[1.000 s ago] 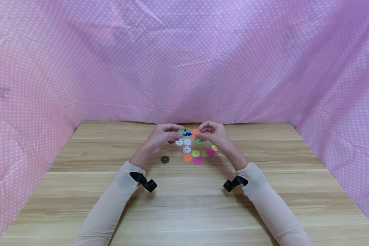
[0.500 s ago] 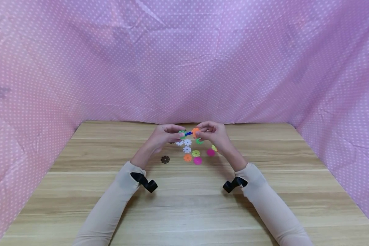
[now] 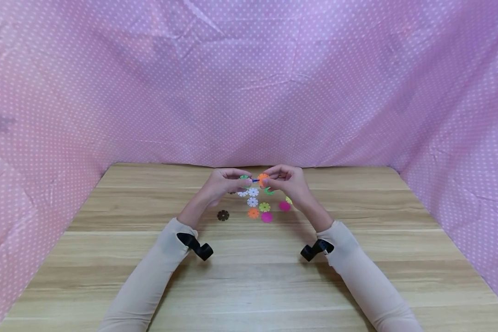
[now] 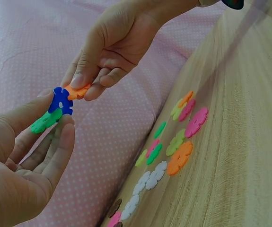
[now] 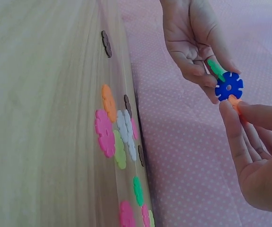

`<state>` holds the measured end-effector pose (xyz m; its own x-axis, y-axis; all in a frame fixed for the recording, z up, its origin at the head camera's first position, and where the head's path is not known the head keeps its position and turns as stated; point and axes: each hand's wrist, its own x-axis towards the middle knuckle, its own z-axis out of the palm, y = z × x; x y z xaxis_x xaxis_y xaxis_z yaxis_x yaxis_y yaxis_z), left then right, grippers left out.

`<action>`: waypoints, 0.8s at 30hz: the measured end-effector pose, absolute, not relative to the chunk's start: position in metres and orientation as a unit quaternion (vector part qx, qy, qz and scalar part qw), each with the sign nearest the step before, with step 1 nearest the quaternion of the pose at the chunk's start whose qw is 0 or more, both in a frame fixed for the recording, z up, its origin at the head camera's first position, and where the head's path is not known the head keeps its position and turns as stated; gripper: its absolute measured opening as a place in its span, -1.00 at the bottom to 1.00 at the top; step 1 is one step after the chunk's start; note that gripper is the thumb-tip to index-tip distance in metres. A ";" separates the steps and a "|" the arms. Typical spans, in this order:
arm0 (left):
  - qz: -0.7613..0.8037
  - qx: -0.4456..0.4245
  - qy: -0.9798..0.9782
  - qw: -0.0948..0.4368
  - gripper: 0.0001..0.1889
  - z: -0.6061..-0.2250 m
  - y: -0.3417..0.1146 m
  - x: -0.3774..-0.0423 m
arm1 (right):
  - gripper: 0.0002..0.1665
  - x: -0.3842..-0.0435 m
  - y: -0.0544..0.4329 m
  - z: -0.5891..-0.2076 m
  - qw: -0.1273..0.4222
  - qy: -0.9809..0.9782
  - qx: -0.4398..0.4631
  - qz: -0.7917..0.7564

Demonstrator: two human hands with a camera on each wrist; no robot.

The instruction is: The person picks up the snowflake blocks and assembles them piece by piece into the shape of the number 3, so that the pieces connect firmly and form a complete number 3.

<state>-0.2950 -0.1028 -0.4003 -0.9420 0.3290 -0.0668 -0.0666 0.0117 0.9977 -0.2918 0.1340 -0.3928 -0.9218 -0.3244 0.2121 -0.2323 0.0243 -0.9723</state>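
In the left wrist view my left hand (image 4: pixel 24 165) pinches a blue notched flower disc (image 4: pixel 61 103) between thumb and fingertips. A green notched disc (image 4: pixel 45 122) is slotted into it crosswise, lying within the left fingers. My right hand (image 5: pixel 263 156) grips an orange notched disc (image 5: pixel 235 104) between thumb and fingers. Its edge meets the blue disc's rim opposite the green one, with part of it hidden by the fingertips. In the head view both hands are raised over the table's far part, and the blue disc shows as a thin line between them.
Loose notched discs lie on the wooden table (image 3: pixel 249 272) below the hands: white (image 3: pixel 252 202), orange (image 3: pixel 253 213), pink (image 3: pixel 267 217), yellow (image 3: pixel 264 207), green (image 3: pixel 269 190) and brown (image 3: pixel 222 215). A pink dotted cloth (image 3: pixel 249 92) hangs behind and beside the table.
The hands have drawn slightly closer together. The blue disc has tilted and shows less between them, while the orange disc has shifted a little toward it.
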 end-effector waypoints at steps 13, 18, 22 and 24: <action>0.691 0.111 0.703 0.126 -0.63 -0.396 -0.100 -0.291 | -0.73 -0.293 0.138 -0.396 0.025 0.705 -0.212 -0.677; 0.685 0.123 0.708 0.123 -0.56 -0.395 -0.097 -0.289 | -0.75 -0.293 0.138 -0.395 0.028 0.696 -0.214 -0.684; 0.674 0.131 0.716 0.123 -0.59 -0.395 -0.098 -0.288 | -0.76 -0.293 0.138 -0.394 0.026 0.695 -0.215 -0.686; 0.663 0.136 0.725 0.129 -0.60 -0.395 -0.099 -0.288 | -0.74 -0.293 0.137 -0.394 0.028 0.697 -0.211 -0.685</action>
